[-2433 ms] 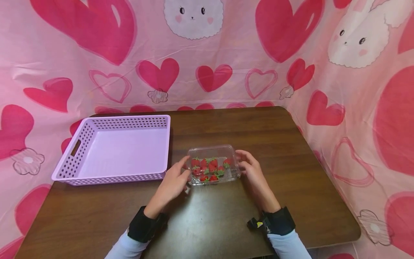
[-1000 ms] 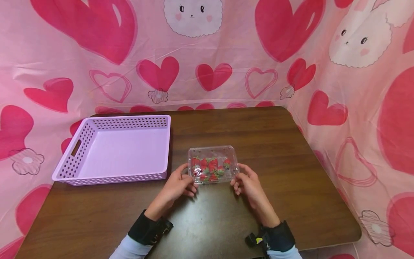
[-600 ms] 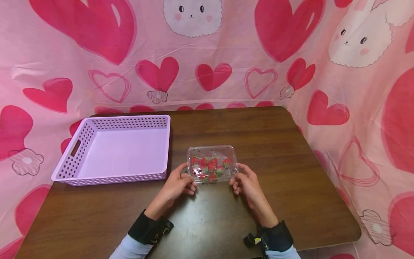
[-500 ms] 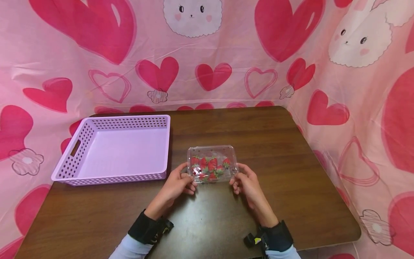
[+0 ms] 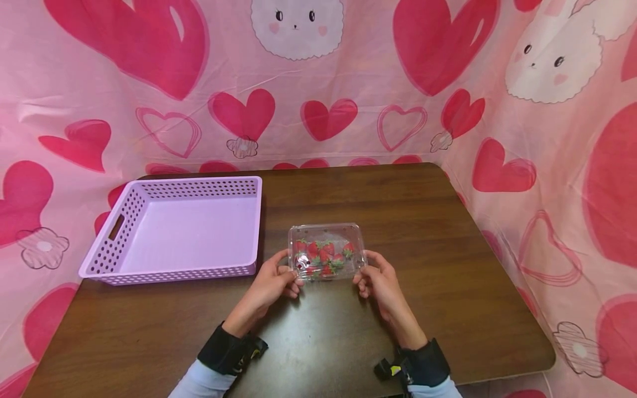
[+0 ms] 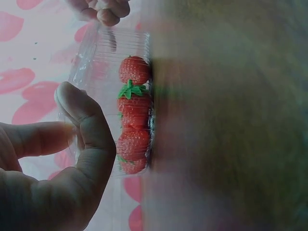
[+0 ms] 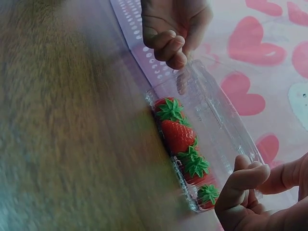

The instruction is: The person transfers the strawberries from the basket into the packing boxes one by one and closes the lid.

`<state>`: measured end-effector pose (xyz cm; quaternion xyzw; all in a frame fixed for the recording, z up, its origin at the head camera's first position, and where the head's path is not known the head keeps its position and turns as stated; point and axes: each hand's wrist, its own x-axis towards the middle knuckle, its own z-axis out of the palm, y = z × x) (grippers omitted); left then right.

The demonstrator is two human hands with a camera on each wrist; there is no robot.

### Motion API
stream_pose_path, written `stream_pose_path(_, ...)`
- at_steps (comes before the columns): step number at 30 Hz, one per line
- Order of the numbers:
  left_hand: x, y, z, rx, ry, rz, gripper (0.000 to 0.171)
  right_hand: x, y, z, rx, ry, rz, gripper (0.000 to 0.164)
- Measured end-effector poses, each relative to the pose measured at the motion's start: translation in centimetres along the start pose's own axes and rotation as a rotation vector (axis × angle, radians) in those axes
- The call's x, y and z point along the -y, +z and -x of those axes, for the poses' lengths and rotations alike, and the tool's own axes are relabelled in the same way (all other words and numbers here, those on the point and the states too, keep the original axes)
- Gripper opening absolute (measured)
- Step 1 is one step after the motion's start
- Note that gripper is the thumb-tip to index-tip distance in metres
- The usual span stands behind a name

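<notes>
A clear plastic clamshell box [image 5: 308, 233] with several red strawberries [image 5: 327, 252] in it sits on the table before me, its top covered by clear plastic. My left hand [image 5: 271, 283] pinches the rim at the near left corner between thumb and index finger. At the near right corner, my right hand [image 5: 382, 283] pinches the rim the same way, its other fingers curled below. In the left wrist view the strawberries [image 6: 134, 143] lie low in the box. Green leafy tops show on the strawberries [image 7: 179, 136] in the right wrist view.
A purple perforated basket [image 5: 191, 226] stands to the left, its right wall near my left hand. The brown wooden table [image 5: 398, 204] reaches back to a pink curtain [image 5: 368, 72] printed with hearts, which also hangs along both sides.
Over the last couple of seconds both hands have slid from the box's sides to its near corners and now pinch the rim. Since half a second ago the hands have hardly moved.
</notes>
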<state>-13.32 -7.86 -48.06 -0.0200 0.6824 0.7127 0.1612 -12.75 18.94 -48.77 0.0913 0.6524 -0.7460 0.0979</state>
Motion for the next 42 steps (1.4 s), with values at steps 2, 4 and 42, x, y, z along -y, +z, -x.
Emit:
stream_pose_path(2, 0.1, 0.0, 0.0, 0.0, 0.001, -0.003, 0.065, 0.0, 0.1, 0.0, -0.006, -0.005, -0.006, 0.045)
stream_pose_path(4, 0.1, 0.0, -0.1, 0.0, 0.004, -0.003, 0.065, 0.0, 0.1, 0.0, -0.005, -0.009, -0.01, 0.046)
stream_pose_path(42, -2.7, -2.0, 2.9, 0.05, 0.083, -0.455, 0.06, 2.3, -1.8, -0.6, -0.118, -0.017, 0.287, 0.05)
